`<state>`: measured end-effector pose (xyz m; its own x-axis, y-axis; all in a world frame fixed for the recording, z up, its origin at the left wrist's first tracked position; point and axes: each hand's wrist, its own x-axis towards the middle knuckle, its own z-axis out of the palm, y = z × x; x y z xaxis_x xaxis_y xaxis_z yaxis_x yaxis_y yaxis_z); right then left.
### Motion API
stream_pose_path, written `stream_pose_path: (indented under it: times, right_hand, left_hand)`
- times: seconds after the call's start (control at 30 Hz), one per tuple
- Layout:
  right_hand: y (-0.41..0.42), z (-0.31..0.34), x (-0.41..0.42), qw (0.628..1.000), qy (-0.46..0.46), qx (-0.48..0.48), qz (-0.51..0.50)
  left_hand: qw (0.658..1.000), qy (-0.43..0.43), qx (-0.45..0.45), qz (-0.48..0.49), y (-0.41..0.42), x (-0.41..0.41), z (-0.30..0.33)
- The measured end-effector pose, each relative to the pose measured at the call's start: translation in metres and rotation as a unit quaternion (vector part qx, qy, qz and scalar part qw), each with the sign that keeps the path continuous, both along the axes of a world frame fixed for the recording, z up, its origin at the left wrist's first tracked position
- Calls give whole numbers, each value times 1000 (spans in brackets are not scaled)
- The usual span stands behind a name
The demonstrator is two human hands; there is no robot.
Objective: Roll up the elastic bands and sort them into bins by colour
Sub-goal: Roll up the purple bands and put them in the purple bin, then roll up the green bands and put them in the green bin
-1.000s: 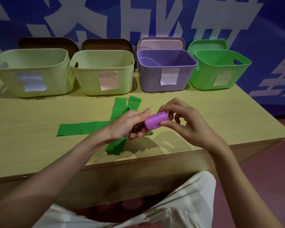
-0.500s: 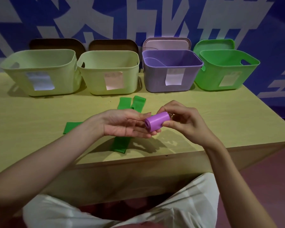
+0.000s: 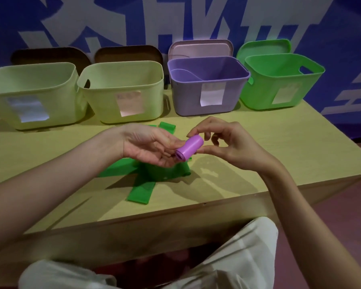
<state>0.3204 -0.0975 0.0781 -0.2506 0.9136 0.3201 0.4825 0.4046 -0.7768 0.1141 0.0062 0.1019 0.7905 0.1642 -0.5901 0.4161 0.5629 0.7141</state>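
A purple elastic band rolled into a short tube [image 3: 189, 148] is held above the middle of the table. My right hand [image 3: 229, 146] pinches its far end between thumb and forefinger. My left hand [image 3: 149, 147] lies palm up beside it, fingers relaxed, their tips touching the roll's near end. Under my hands, flat green bands [image 3: 139, 192] lie crossed on the table, partly hidden. The purple bin [image 3: 188, 101] and the green bin [image 3: 258, 97] stand at the back right, and a purple band [image 3: 181, 73] shows inside the purple one.
Two pale yellow-green bins [image 3: 29, 97] [image 3: 104, 97] stand at the back left. Lids lean against the wall behind all the bins. The wooden table's front edge [image 3: 175, 209] runs just before my lap.
My left hand has turned palm up and opened beside the roll. The roll has tilted, its open end now facing me, still pinched by my right hand.
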Motion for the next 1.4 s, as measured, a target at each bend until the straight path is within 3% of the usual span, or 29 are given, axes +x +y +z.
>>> stream_pose_path:
  times: [0.13, 0.33, 0.47, 0.63, 0.9, 1.03, 1.2, 1.4]
  right_hand:
    - [22, 12, 17, 997, -53, 29, -49]
    - [68, 25, 59, 971, -13, 84, -223]
    - [111, 28, 87, 945, -10, 86, -314]
    - [167, 29, 114, 926, -51, 74, -368]
    - [225, 19, 147, 904, -195, 19, -380]
    - [236, 16, 157, 884, -266, 13, -385]
    - [243, 5, 155, 884, -280, 1, -375]
    - [244, 2, 154, 883, -279, 0, -378]
  left_hand:
    - [993, 46, 97, 39, 19, 28, 20]
    - [975, 55, 197, 88, 67, 68, 51]
    - [943, 65, 280, 167, 112, 96, 57]
    - [942, 86, 264, 186, 165, 139, 61]
    - [934, 165, 286, 139, 225, 199, 17]
    - [913, 209, 335, 104, 242, 212, -7]
    - [881, 277, 376, 77, 254, 219, -35]
    - [872, 295, 385, 62, 262, 230, -42]
